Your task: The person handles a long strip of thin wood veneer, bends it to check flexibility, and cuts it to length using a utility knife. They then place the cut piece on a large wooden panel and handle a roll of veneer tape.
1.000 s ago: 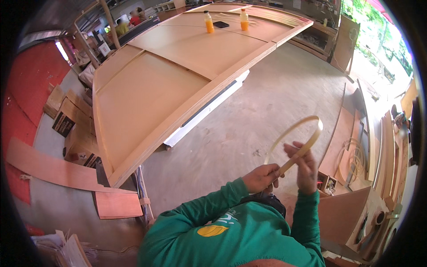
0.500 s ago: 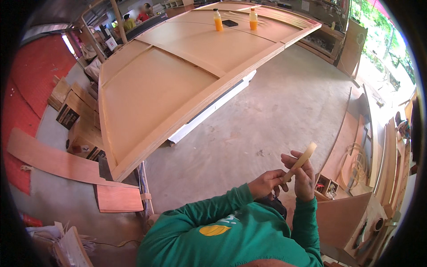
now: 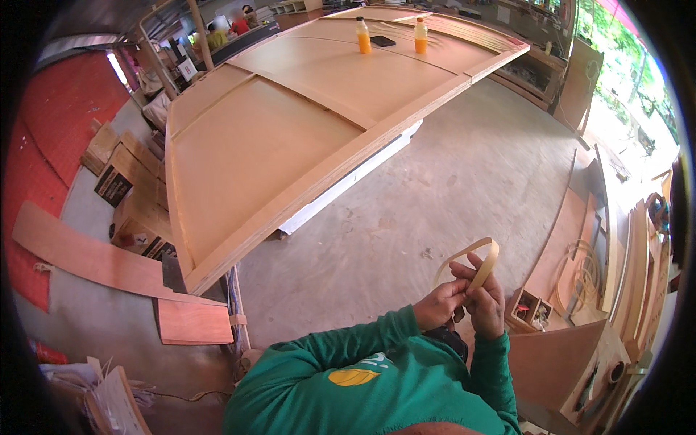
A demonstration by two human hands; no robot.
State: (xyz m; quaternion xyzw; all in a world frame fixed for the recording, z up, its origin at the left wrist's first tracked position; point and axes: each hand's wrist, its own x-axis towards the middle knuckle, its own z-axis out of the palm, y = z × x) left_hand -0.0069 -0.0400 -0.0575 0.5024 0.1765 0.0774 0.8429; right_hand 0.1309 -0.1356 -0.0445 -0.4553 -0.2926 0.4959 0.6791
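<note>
My left hand (image 3: 439, 304) pinches a pale, narrow, flexible strip (image 3: 490, 257) low in front of me. Beside it, my right hand (image 3: 487, 310) grips the same strip, with some fingers raised behind it and its thumb close to my left fingertips. The strip bends in a loop above both hands; its lower part is hidden by them. Ahead and to the left stands a large framed wooden panel (image 3: 268, 145), lying horizontally, with two bottles (image 3: 363, 38) of orange liquid and a black flat rectangle (image 3: 383, 41) on top.
Cardboard boxes (image 3: 130, 181) and curved plywood pieces (image 3: 87, 261) lie at left. At right are wooden boards (image 3: 551, 239), coiled strips (image 3: 580, 264) and a small compartmented box (image 3: 528, 308). People (image 3: 238, 25) are at the far back.
Both my hands have drawn closer together, and the strip's loop has dropped lower and become smaller since the earliest frame. The panel appears slightly shifted right as the view moves.
</note>
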